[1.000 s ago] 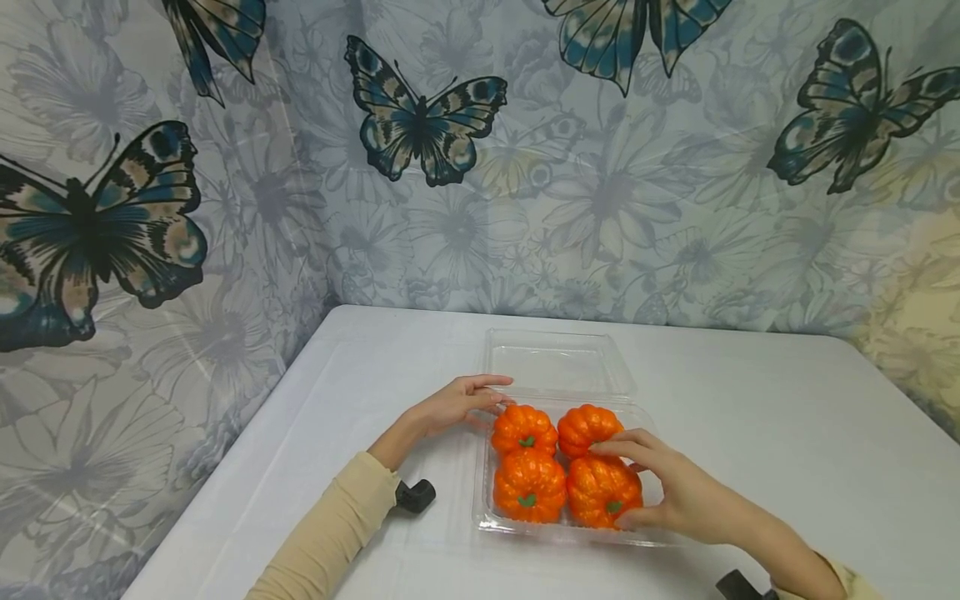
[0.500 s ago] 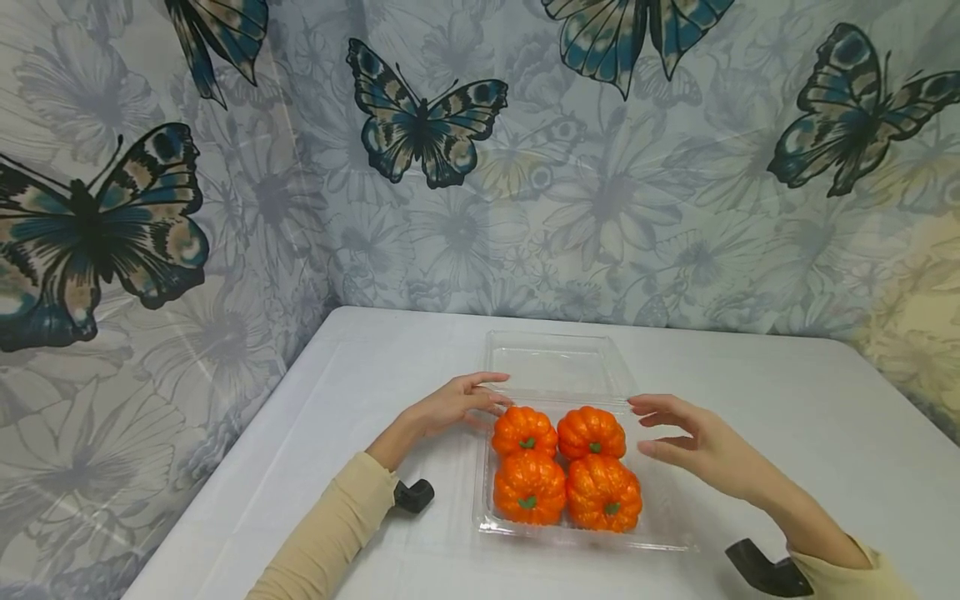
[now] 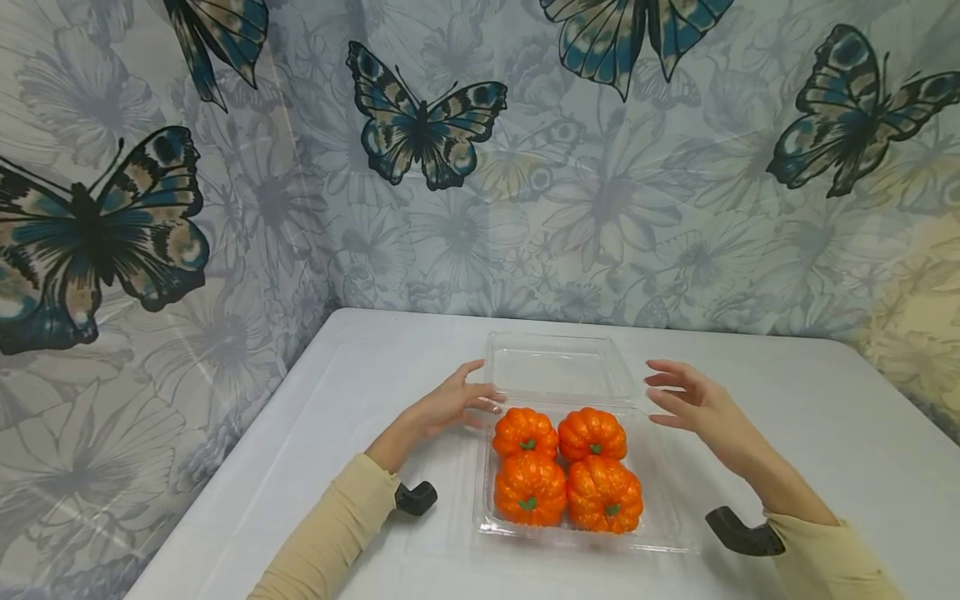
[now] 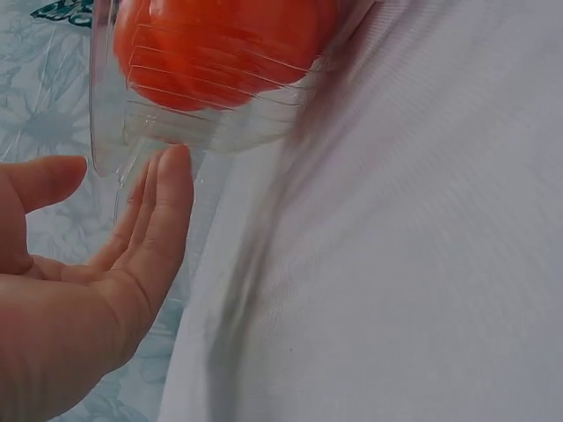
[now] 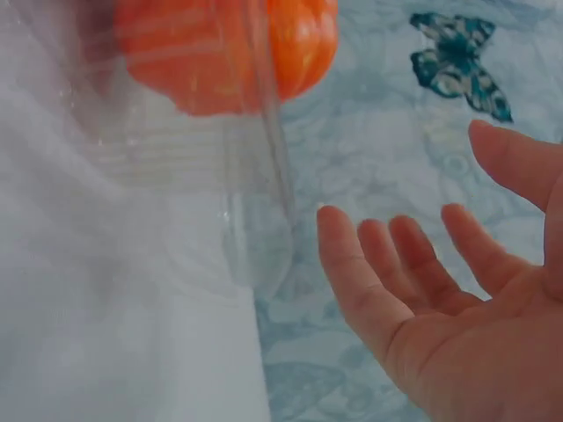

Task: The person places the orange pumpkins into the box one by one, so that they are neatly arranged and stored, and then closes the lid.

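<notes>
Inside the base of a clear plastic clamshell box (image 3: 663, 517) stand several orange toy pumpkins with green stems, among them a back-left pumpkin (image 3: 525, 432) and a front-right pumpkin (image 3: 604, 495). The box's lid (image 3: 558, 367) lies folded back behind the base. At the back-left corner, my left hand (image 3: 448, 403) has its fingers loosely extended beside the box; the left wrist view shows its fingertips close to the clear wall, contact unclear. My right hand (image 3: 701, 407) hovers past the back-right corner with parted fingers, holding nothing and apart from the wall.
A white cloth-covered table (image 3: 360, 358) bears the box. Behind it and to the left hangs a butterfly-print curtain (image 3: 465, 250). Dark wrist mounts (image 3: 744, 533) jut from both sleeves.
My right hand has let go of the front-right pumpkin, lifted clear, and moved back and right beyond the box. My left hand has stayed almost in place, its fingers shifting slightly off the rim.
</notes>
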The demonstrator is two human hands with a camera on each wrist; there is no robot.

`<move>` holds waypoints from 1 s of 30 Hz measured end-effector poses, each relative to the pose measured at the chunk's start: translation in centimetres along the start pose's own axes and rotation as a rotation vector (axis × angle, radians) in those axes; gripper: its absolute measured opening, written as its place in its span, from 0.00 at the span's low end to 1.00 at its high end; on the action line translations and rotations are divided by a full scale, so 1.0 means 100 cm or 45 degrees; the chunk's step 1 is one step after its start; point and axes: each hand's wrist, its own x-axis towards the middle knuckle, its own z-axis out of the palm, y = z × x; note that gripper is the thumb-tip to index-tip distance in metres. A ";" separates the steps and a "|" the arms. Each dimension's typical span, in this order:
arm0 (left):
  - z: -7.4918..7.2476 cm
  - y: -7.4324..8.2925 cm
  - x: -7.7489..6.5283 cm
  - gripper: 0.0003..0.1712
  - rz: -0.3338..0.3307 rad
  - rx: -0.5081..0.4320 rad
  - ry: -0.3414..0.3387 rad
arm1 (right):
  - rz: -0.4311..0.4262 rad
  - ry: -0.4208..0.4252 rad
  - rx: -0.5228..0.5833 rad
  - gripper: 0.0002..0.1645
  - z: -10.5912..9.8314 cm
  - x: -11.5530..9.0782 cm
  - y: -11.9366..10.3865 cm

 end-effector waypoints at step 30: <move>0.002 -0.001 0.001 0.33 -0.098 -0.319 0.149 | 0.360 -0.234 0.535 0.41 -0.010 0.030 0.054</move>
